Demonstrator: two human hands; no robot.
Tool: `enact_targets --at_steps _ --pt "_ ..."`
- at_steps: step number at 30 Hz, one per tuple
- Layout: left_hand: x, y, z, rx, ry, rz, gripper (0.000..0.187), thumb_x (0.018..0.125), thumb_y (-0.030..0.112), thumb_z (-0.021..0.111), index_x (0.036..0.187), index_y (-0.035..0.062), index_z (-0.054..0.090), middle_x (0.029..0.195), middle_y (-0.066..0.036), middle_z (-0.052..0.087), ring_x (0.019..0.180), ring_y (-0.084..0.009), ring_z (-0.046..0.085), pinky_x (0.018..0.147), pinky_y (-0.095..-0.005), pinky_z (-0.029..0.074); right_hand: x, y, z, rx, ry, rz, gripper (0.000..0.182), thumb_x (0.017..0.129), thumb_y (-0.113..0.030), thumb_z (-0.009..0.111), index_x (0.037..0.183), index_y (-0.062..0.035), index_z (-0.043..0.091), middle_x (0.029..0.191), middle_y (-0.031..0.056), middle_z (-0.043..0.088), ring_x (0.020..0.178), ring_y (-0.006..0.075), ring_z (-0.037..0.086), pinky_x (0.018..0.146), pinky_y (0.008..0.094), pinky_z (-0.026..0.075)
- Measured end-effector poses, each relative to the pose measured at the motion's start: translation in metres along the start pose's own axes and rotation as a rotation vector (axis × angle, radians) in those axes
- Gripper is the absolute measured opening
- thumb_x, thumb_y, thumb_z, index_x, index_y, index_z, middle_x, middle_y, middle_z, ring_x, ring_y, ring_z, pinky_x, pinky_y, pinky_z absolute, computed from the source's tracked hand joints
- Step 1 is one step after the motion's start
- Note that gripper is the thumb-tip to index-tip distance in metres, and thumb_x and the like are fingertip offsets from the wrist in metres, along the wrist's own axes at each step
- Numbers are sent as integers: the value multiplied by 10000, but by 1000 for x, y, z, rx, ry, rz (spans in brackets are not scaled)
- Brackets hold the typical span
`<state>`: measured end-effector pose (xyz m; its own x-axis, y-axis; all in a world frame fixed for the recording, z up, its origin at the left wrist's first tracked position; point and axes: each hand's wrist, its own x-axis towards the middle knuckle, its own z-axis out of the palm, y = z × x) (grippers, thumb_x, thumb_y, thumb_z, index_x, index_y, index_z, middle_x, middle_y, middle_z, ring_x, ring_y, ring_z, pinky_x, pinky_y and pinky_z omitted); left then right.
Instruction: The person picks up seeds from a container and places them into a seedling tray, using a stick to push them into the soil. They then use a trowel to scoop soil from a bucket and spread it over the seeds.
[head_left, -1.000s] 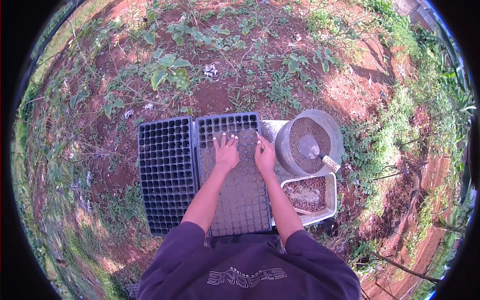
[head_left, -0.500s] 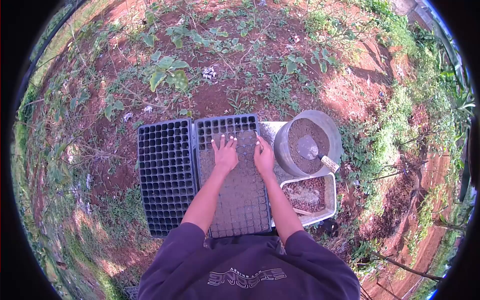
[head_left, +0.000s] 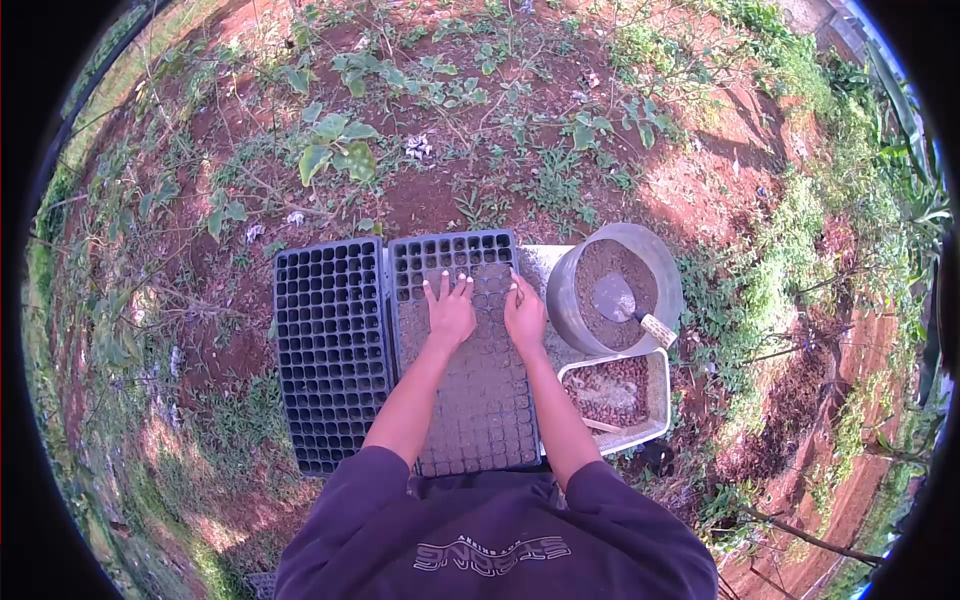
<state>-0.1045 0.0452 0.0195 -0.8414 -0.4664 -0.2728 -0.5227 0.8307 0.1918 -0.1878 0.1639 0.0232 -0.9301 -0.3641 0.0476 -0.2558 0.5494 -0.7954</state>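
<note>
My left hand (head_left: 452, 312) lies palm down with fingers spread on a black seedling tray (head_left: 503, 240) whose cells are mostly filled with brown soil. Its fingertips point at the far rows, where several cells show dark and unfilled. My right hand (head_left: 525, 318) rests along the same tray's right edge, its fingers close together and partly bent, one fingertip stretched forward. No object shows in either hand. Left of this tray lies a second black seedling tray (head_left: 335, 355) with unfilled cells.
A round metal container (head_left: 565, 300) of soil stands at the right, holding a trowel (head_left: 614, 298) with a pale handle. Nearer me sits a white basin (head_left: 660, 395) with reddish-brown bits and a stick. Weedy red ground surrounds the trays.
My right hand has shifted very slightly left along the tray edge, its fingers a little more bent. My left hand stays almost in place.
</note>
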Motion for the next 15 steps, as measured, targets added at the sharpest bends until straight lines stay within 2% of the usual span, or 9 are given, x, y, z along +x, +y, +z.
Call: enact_targets --at_steps 1,3,13,15 --pt "0 0 -2 -1 -10 -2 536 882 172 485 1411 124 411 1488 -22 369 1428 -293 209 1129 -625 55 1 0 1 1 1 -2 307 896 -176 522 1165 -73 626 1144 132 643 1008 342 626 860 419 493" --pt "0 0 -6 -3 -20 -6 531 886 172 479 1410 122 413 1486 -24 373 1429 -295 207 1129 -623 55 0 -3 -1 41 38 4 291 886 -131 535 1140 -36 640 1066 196 661 975 353 642 852 396 496" --pt "4 3 -8 7 -37 -7 505 900 179 457 1400 113 429 1472 -34 396 1428 -308 204 1134 -613 44 2 -6 2 13 24 28 280 891 -142 546 1130 -34 644 1062 187 665 988 345 640 861 396 494" --pt "3 3 -8 11 -41 -6 504 901 178 456 1399 111 430 1472 -36 396 1428 -311 205 1135 -611 44 0 -2 4 10 43 -21 280 892 -143 547 1130 -32 644 1057 183 668 978 341 644 854 391 497"
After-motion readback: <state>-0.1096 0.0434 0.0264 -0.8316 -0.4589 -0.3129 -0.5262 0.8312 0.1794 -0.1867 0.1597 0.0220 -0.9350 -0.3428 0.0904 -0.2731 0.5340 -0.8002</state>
